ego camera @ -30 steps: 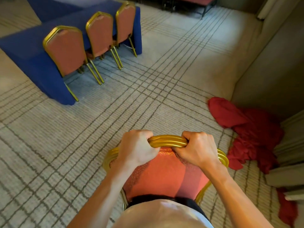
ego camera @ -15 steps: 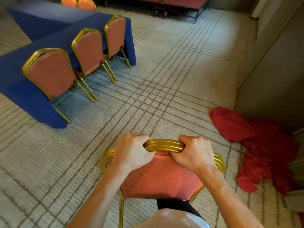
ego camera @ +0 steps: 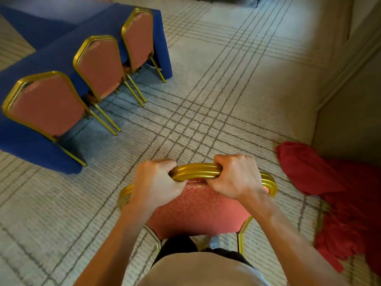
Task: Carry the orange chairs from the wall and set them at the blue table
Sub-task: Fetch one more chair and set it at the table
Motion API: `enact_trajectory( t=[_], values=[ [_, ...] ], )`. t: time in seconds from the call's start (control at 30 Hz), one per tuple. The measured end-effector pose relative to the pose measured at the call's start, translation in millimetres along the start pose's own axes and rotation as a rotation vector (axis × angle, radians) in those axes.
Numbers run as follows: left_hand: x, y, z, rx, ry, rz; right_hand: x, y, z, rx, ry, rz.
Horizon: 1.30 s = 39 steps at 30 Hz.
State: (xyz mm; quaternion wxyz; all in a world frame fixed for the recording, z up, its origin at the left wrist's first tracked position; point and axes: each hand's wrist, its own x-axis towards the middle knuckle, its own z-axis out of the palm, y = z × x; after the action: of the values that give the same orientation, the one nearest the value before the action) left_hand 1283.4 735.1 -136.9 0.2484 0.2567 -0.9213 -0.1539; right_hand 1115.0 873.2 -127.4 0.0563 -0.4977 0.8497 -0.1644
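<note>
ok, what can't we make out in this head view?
All head view.
Held chair: seat and feet hidden by its backrest, forearms and torso.
Blue table: top cut off by top and left edges.
Red cloth: cut off by right edge.
Left hand, right hand: fingertips hidden behind the rail.

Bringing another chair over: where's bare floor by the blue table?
Bare carpet lies off the blue table's far end, beyond the farthest chair, and between the three chairs and the red cloth. The table's long side is crowded with those chairs.
</note>
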Motion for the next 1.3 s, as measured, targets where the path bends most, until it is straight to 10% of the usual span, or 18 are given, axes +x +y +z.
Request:
enact_trajectory(
  t=[1.3],
  values=[
    [670, -220, 212, 0.003, -0.127, -0.016, 689, 202, -24, 0.002, -0.059, 0.068]
  ],
)
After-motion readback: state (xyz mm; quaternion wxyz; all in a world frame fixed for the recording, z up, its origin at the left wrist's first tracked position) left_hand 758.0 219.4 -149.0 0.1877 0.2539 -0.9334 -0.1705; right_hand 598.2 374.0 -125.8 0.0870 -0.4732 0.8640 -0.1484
